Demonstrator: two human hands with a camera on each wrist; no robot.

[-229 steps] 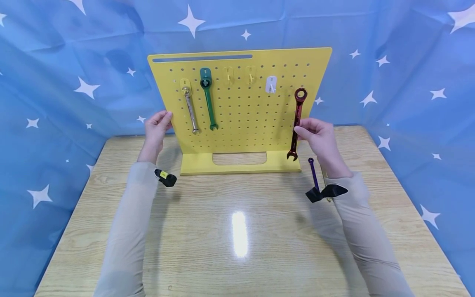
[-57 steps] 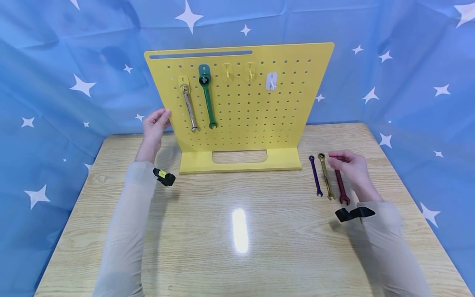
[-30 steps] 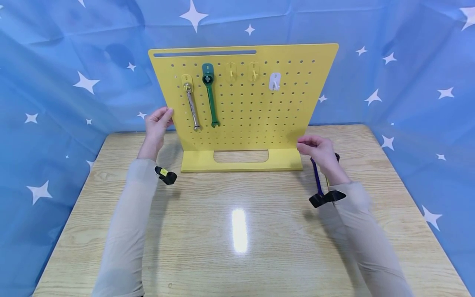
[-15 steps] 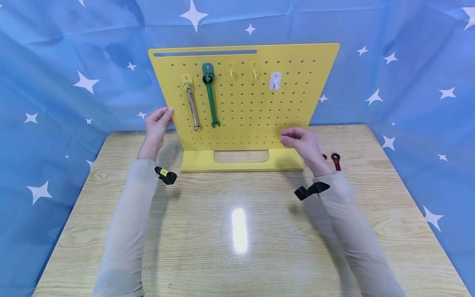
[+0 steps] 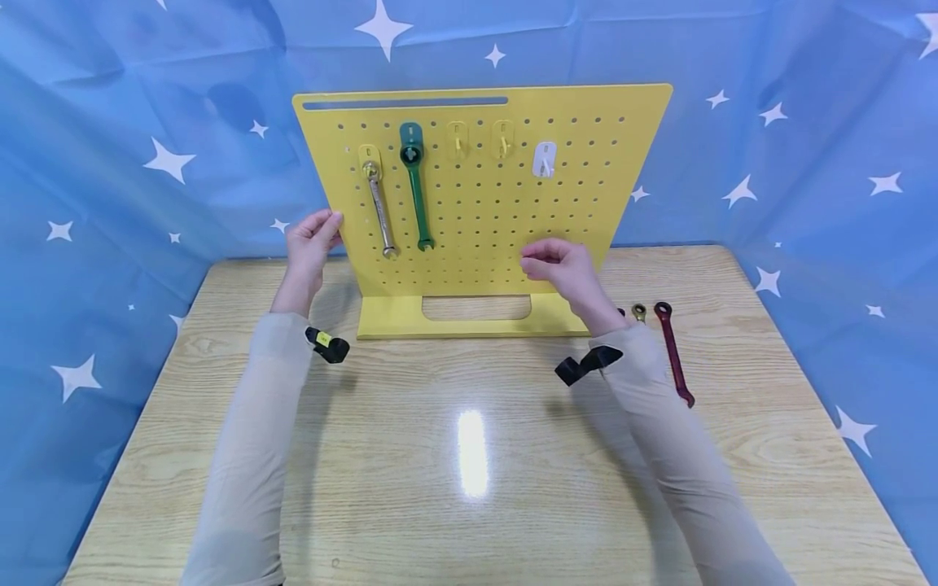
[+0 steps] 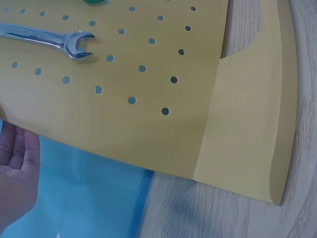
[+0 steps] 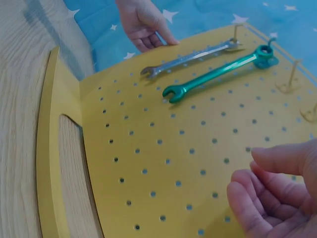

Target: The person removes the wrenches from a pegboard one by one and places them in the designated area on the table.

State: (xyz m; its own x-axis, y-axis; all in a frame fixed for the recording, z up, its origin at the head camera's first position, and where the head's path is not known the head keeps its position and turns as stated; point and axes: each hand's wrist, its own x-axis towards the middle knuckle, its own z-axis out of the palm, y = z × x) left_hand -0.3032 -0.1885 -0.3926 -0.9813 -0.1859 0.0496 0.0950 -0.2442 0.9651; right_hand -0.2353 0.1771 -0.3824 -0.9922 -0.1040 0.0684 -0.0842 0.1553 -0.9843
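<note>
A yellow pegboard (image 5: 476,232) stands upright on its base at the back of the table. My left hand (image 5: 304,254) pinches its left edge between thumb and fingers. From hooks on the left side hang a silver wrench (image 5: 379,210) and a green wrench (image 5: 418,203). In front of the board's lower right, my right hand (image 5: 563,273) is loosely curled and holds nothing; the right wrist view shows a gap between its thumb (image 7: 277,157) and fingers. On the table right of the board lie a red wrench (image 5: 672,352) and a gold wrench (image 5: 639,311), the latter partly covered by the right arm.
Two bare yellow hooks (image 5: 502,142) and a white hook (image 5: 545,160) sit along the board's upper part. The purple wrench is almost wholly hidden behind the right wrist. A blue star-patterned curtain (image 5: 806,179) surrounds the wooden table (image 5: 410,456).
My right hand held the red wrench before the board, laid it beside the gold one and let go. It then moved left, in front of the board. The left hand keeps its grip.
</note>
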